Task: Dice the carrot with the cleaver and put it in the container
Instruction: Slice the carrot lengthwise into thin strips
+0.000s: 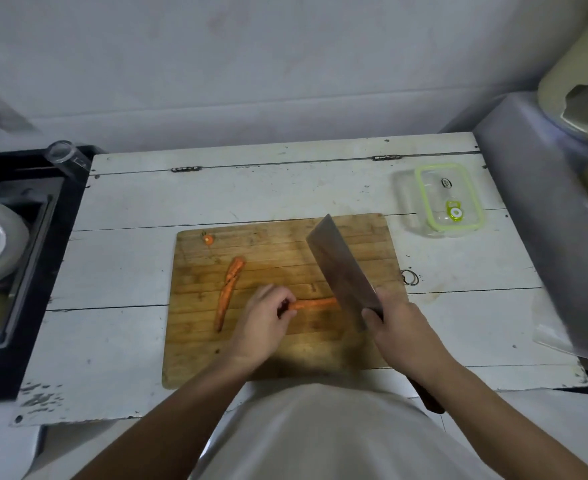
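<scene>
A scuffed white worktop (129,258) carries a wooden cutting board (278,355). On it the left hand (264,320) pinches a carrot strip (315,303) in curled fingers, while the right hand (400,327) grips the cleaver (341,268), its edge at the strip's far end. A second strip (228,292) lies left; the container (448,199) stands well apart. The strip looks stiff, thin and likely to roll, best held just behind the cut.

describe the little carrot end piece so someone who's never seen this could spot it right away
Find the wooden cutting board on the white painted table. Near its far left corner lies the small round orange carrot end piece. Unlike the two long carrot strips closer to the person, it is a tiny stub, lying alone and untouched.
</scene>
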